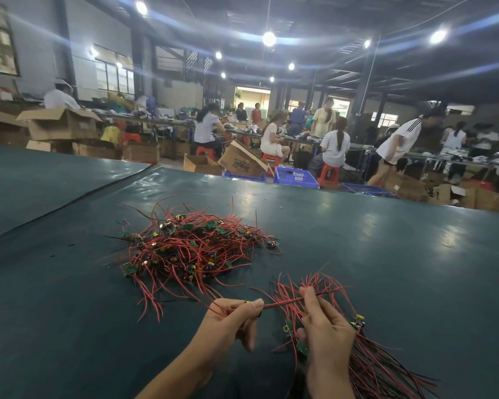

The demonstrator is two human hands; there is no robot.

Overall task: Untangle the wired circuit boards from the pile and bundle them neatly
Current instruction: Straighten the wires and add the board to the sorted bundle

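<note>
left hand (228,318), right hand (326,326) pinch wire (283,304); green mat (386,254); workers (335,145) beyond

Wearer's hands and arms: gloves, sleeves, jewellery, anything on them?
Nothing worn that shows. The left hand and right hand are bare: no gloves, no rings visible. The left forearm and right forearm are bare down to the frame edge, with no sleeve, watch or strap in view. Nails look short and unpainted.
</note>
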